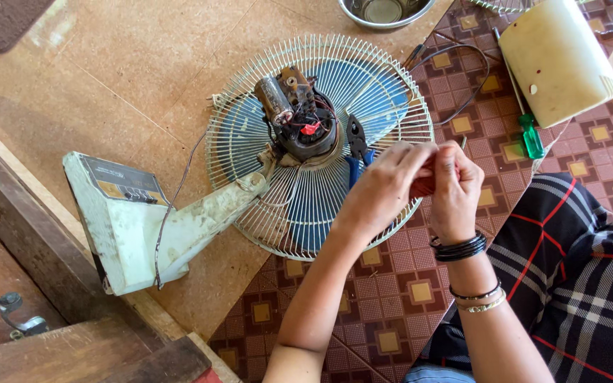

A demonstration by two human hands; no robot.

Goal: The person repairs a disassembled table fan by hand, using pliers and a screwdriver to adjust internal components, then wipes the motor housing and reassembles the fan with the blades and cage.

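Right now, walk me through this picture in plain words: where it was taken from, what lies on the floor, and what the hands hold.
The single picture comes from a camera worn on a person's head, looking down at their own two bare hands; no machine is involved. The left hand and right hand meet around a small red object, too covered to identify. Beneath them a dismantled fan lies flat on the floor, its exposed motor upward, its white base to the left. Blue-handled pliers rest on the fan's wire grille. Nearby are a green-handled screwdriver, a cream plastic cover and a metal bowl.
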